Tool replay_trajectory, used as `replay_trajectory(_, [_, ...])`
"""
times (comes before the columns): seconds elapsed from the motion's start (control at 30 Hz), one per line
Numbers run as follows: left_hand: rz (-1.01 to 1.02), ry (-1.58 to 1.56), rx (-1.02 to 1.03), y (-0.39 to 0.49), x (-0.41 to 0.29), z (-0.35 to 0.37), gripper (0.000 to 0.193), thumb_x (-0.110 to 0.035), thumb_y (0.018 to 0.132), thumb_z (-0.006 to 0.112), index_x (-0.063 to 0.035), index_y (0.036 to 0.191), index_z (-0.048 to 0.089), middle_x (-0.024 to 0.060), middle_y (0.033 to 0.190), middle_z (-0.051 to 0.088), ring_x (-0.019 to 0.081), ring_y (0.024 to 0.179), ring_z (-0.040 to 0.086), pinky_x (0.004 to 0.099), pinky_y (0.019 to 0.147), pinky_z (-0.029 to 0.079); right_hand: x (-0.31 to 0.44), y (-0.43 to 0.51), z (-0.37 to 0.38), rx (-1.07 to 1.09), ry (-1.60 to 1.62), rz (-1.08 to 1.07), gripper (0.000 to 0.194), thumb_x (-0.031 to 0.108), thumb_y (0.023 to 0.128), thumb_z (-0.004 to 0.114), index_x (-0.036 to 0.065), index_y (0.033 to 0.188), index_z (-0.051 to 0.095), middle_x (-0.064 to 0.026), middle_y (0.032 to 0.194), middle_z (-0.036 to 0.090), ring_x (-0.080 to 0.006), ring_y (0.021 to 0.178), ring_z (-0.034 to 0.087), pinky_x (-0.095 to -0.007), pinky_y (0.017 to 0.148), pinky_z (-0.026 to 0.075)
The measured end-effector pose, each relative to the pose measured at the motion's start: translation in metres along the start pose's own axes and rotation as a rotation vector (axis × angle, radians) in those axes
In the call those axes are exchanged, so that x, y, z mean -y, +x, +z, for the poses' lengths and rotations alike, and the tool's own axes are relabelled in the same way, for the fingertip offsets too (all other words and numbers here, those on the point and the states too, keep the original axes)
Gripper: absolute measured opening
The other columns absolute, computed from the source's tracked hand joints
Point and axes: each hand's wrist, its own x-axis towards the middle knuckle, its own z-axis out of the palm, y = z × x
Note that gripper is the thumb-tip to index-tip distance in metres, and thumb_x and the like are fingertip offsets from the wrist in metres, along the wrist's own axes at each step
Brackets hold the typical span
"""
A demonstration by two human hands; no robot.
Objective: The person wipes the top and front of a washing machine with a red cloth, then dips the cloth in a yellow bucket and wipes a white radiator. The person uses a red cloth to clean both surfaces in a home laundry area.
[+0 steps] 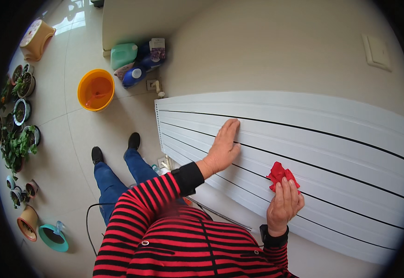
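A white slatted radiator (313, 146) with dark gaps between its panels spans the wall before me. My left hand (224, 147) rests on its panels, fingers stretched out, thumb apart, holding nothing. Lower and farther right, my right hand (283, 201) has a crumpled red cloth (278, 173) under its fingers, against the radiator's face. Part of the cloth is hidden by those fingers.
On the tiled floor stands a yellow bucket (96, 90) with a dipper-like object inside. Beyond it are a green jug (123, 55) and blue bottles (133, 76). Potted plants (17, 146) line the left side, near a plastic stool (36, 40). A cable (88, 222) curves beside my legs.
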Motion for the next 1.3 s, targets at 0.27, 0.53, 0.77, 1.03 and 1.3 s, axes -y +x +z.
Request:
replay_trajectory(0.27, [0.02, -0.076, -0.052, 0.006, -0.014, -0.003, 0.069, -0.014, 0.087, 0.057, 0.003, 0.149, 0.031, 0.0247, 0.153, 0.031, 0.0429, 0.144, 0.03, 0.0464, 0.122, 0.024, -0.001, -0.001, 0.001, 0.001, 0.0, 0.005, 0.024, 0.001, 0.092, 0.064, 0.007, 0.115, 0.069, -0.0072, 0.122, 0.072, -0.0221, 0.122, 0.064, -0.0373, 0.102, 0.035])
replay_trajectory(0.53, [0.018, -0.032, -0.062, 0.001, -0.018, -0.001, 0.064, -0.012, 0.089, 0.057, 0.0015, 0.147, 0.034, 0.0242, 0.15, 0.033, 0.0427, 0.14, 0.035, 0.045, 0.119, 0.028, 0.001, 0.001, 0.0, -0.005, 0.011, 0.01, 0.024, 0.001, 0.092, 0.064, 0.007, 0.115, 0.07, -0.0074, 0.122, 0.073, -0.0227, 0.12, 0.064, -0.0373, 0.101, 0.035])
replay_trajectory(0.77, [0.022, -0.001, -0.02, 0.004, -0.012, 0.002, 0.066, -0.01, 0.088, 0.057, 0.0018, 0.147, 0.033, 0.0243, 0.15, 0.034, 0.0426, 0.14, 0.035, 0.0452, 0.12, 0.027, 0.0, -0.001, 0.0, -0.009, 0.008, 0.012, 0.023, 0.001, 0.092, 0.064, 0.007, 0.114, 0.07, -0.0073, 0.121, 0.073, -0.0228, 0.12, 0.065, -0.037, 0.1, 0.036])
replay_trajectory(1.03, [0.003, 0.001, -0.034, 0.006, -0.01, 0.001, 0.064, -0.01, 0.087, 0.055, 0.0025, 0.146, 0.034, 0.0245, 0.148, 0.037, 0.0431, 0.14, 0.033, 0.047, 0.121, 0.025, 0.001, -0.001, 0.001, -0.014, -0.002, 0.011, 0.022, 0.002, 0.093, 0.064, 0.008, 0.113, 0.07, -0.0069, 0.122, 0.073, -0.0226, 0.12, 0.065, -0.0376, 0.1, 0.036])
replay_trajectory(1.3, [-0.025, 0.001, -0.021, 0.004, -0.014, 0.0, 0.063, -0.01, 0.088, 0.055, 0.0004, 0.146, 0.035, 0.0227, 0.147, 0.037, 0.0421, 0.141, 0.034, 0.0494, 0.121, 0.023, 0.0, -0.002, 0.001, -0.006, -0.002, 0.009, 0.022, 0.003, 0.093, 0.064, 0.008, 0.114, 0.069, -0.0077, 0.122, 0.072, -0.0221, 0.121, 0.064, -0.0372, 0.098, 0.036])
